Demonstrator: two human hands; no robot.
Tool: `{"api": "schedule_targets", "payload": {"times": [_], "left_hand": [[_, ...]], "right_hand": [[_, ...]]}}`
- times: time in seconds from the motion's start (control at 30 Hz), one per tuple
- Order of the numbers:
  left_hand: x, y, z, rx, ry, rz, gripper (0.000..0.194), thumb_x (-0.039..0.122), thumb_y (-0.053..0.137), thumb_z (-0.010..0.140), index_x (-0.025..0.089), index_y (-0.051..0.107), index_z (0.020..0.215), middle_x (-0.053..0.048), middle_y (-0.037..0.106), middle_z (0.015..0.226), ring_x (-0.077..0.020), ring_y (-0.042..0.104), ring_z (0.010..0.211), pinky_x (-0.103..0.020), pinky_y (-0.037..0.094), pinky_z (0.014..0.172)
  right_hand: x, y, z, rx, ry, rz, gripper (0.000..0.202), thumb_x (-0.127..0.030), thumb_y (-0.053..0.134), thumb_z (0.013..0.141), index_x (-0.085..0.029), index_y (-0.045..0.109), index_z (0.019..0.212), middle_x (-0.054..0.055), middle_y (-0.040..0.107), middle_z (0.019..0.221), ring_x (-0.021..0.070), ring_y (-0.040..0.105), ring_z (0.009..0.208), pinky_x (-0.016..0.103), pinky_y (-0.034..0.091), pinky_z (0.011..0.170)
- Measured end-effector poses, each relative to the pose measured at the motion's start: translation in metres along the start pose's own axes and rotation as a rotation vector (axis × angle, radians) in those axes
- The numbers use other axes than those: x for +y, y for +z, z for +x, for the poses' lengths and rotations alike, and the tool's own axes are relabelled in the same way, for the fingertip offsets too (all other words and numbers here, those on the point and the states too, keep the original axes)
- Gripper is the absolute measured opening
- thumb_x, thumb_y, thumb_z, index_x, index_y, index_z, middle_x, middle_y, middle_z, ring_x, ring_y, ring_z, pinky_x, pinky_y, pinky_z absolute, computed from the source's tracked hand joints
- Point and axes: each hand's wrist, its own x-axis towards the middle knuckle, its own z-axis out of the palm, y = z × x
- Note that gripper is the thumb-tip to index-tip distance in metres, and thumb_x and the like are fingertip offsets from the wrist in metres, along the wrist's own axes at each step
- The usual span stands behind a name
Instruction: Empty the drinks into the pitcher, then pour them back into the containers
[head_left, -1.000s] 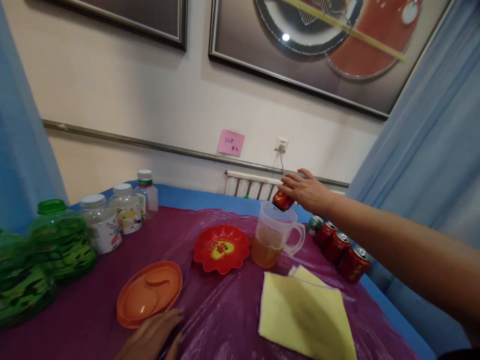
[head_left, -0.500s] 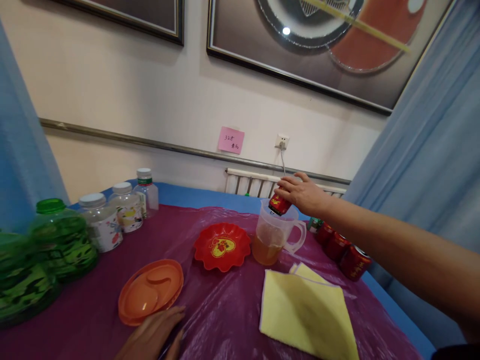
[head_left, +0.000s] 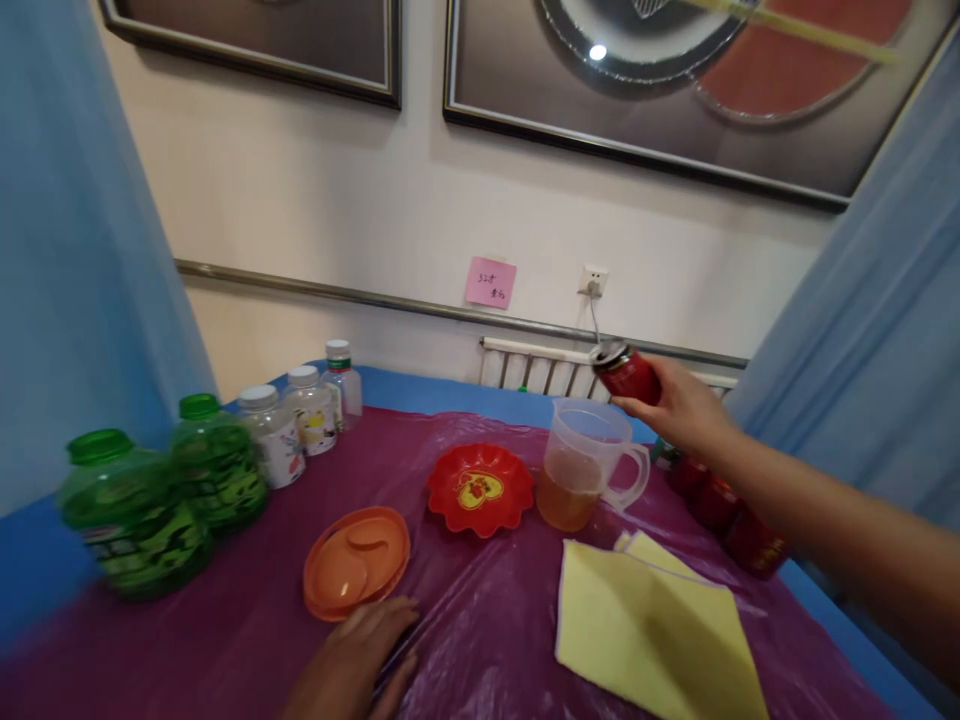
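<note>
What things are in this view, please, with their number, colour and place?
Held metal can: one, red, above jug
Red metal cans: three, red, right, partly hidden
Green metal can: one, green, right, partly hidden
Plastic jug: one, clear, amber liquid, centre-right
Scalloped plate: one, red, centre
Divided dish: one, orange, centre-left
Cloth: at least one, yellow, front right
Large plastic jars: two, green, left
White-lidded containers: three, clear, back left
Plastic sheet: one, purple, on blue table
Framed pictures: two, brownish, wall
Note: one, pink, wall
Socket: one, white, wall
Rail: one, grey, wall
Radiator: one, white, behind table
Curtains: two, blue, both sides
Left hand: near dish
Right hand: holding can
</note>
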Motion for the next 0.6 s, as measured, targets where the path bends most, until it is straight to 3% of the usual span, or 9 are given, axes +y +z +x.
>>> {"api": "schedule_targets", "payload": {"times": [0.13,0.2,0.3,0.4,0.5,0.6], "left_hand": [[0.004,-0.010,-0.005,-0.094,-0.041,-0.054,0.039,0.039,0.066,0.086,0.038,0.066,0.125,-0.001,0.074,0.125,-0.0276,0.073,0.110,-0.040,0.060,0.097],[0.010,-0.017,0.001,-0.090,-0.082,-0.120,0.044,0.041,0.065,0.087,0.038,0.062,0.131,-0.002,0.071,0.131,-0.0286,0.069,0.116,-0.044,0.057,0.101],[0.030,-0.033,0.031,-0.080,-0.189,-0.276,0.052,0.044,0.064,0.089,0.038,0.055,0.139,-0.005,0.064,0.140,-0.0285,0.065,0.122,-0.046,0.054,0.104],[0.058,-0.048,0.074,-0.096,-0.284,-0.481,0.067,0.049,0.071,0.083,0.033,0.049,0.144,-0.009,0.061,0.142,-0.0298,0.062,0.125,-0.044,0.055,0.103],[0.080,-0.052,0.103,-0.081,-0.287,-0.627,0.093,0.046,0.083,0.070,0.026,0.040,0.150,-0.013,0.057,0.145,-0.0328,0.058,0.130,-0.048,0.049,0.108],[0.084,-0.044,0.115,-0.085,-0.251,-0.638,0.085,0.039,0.083,0.069,0.024,0.047,0.144,-0.012,0.063,0.137,-0.0316,0.062,0.124,-0.048,0.048,0.109]], "right_hand": [[-0.031,0.011,-0.042,0.091,0.286,0.527,0.053,-0.065,0.066,0.080,-0.022,0.066,0.111,0.009,0.073,0.099,0.0274,0.068,0.087,0.040,0.054,0.076],[-0.054,0.025,-0.069,0.049,0.353,0.846,0.055,-0.065,0.069,0.078,-0.023,0.064,0.114,0.009,0.073,0.107,0.0274,0.068,0.095,0.041,0.055,0.083],[-0.094,0.051,-0.108,-0.143,0.373,1.145,0.059,-0.057,0.078,0.074,-0.023,0.062,0.119,0.009,0.073,0.116,0.0278,0.069,0.101,0.043,0.056,0.088],[-0.132,0.074,-0.138,-0.264,0.325,1.277,0.063,-0.046,0.080,0.076,-0.023,0.056,0.130,0.009,0.069,0.126,0.0273,0.066,0.112,0.045,0.051,0.100],[-0.155,0.090,-0.158,-0.349,0.235,1.315,0.063,-0.039,0.079,0.079,-0.025,0.054,0.135,0.008,0.065,0.133,0.0270,0.062,0.121,0.044,0.047,0.106],[-0.160,0.105,-0.175,-0.410,0.215,1.320,0.070,-0.036,0.079,0.079,-0.026,0.050,0.142,0.009,0.062,0.138,0.0279,0.059,0.127,0.046,0.046,0.108]]}}
